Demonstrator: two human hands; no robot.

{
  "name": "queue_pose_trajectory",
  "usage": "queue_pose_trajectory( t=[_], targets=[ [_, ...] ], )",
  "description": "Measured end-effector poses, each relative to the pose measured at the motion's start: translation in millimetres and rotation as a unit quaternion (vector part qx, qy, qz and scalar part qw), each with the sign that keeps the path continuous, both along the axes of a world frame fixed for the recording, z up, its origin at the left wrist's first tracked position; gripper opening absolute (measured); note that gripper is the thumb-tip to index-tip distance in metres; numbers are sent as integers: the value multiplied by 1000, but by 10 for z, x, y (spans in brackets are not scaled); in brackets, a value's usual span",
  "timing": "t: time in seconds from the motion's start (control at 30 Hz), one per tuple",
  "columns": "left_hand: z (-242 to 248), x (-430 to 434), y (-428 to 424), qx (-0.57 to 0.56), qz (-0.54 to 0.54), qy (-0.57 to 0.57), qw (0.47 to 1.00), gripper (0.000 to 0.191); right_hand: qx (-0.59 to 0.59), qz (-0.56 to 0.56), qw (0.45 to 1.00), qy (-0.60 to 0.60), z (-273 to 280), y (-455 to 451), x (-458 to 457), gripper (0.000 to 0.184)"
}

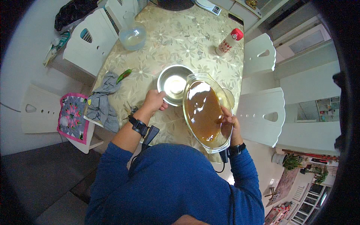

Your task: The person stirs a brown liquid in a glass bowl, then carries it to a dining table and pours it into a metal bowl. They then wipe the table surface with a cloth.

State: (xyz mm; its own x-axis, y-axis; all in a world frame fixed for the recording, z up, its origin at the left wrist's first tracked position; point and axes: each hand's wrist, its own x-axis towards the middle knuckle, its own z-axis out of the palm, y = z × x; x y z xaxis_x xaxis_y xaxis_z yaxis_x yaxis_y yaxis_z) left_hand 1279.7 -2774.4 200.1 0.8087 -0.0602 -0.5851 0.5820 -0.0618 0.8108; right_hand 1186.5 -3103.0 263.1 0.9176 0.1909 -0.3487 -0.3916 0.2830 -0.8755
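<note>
My right hand (233, 123) grips the side of an oval clear-glass baking dish (225, 142). Brown liquid (204, 112) lies in the dish and reflects the light. The dish appears lifted and tilted, and its left edge overlaps the right side of a round stainless-steel bowl (175, 84). My left hand (156, 101) has its fingers curled at the bowl's near-left rim, with the thumb over the edge. A bright reflection fills the bowl's bottom, so its contents are hard to make out. Behind the dish, part of a round rim (230, 97) shows on the right.
The table (174, 53) has a floral cover. On it are a chili pepper (124, 76), a grey cloth (105, 98), a glass flask (132, 38), a red-capped bottle (229, 42), a phone (235, 19), a kitchen scale (208, 7) and a dark pot (177, 4). White chairs (261, 114) flank it.
</note>
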Motion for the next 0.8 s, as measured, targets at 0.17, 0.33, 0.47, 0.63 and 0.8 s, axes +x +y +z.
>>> queue_pose_trajectory(
  t=[0.17, 0.33, 0.47, 0.63, 0.8],
  targets=[
    [9, -13, -1, 0, 3, -6, 1000, 33, 26, -23, 999, 4, -53, 21, 36, 78],
    [-60, -4, -42, -8, -1, -13, 1000, 33, 49, -37, 997, 35, -74, 33, 50, 74],
    [-90, 5, -71, -21, 3, -24, 999, 32, 44, -43, 997, 49, -115, 41, 99, 77],
    [-82, 10, -105, -16, 1, -12, 1000, 32, 35, -31, 997, 57, -137, 122, 134, 78],
    [-61, 10, -140, -14, 8, -2, 1000, 34, 28, -21, 997, 67, -135, 132, 170, 79]
  ],
)
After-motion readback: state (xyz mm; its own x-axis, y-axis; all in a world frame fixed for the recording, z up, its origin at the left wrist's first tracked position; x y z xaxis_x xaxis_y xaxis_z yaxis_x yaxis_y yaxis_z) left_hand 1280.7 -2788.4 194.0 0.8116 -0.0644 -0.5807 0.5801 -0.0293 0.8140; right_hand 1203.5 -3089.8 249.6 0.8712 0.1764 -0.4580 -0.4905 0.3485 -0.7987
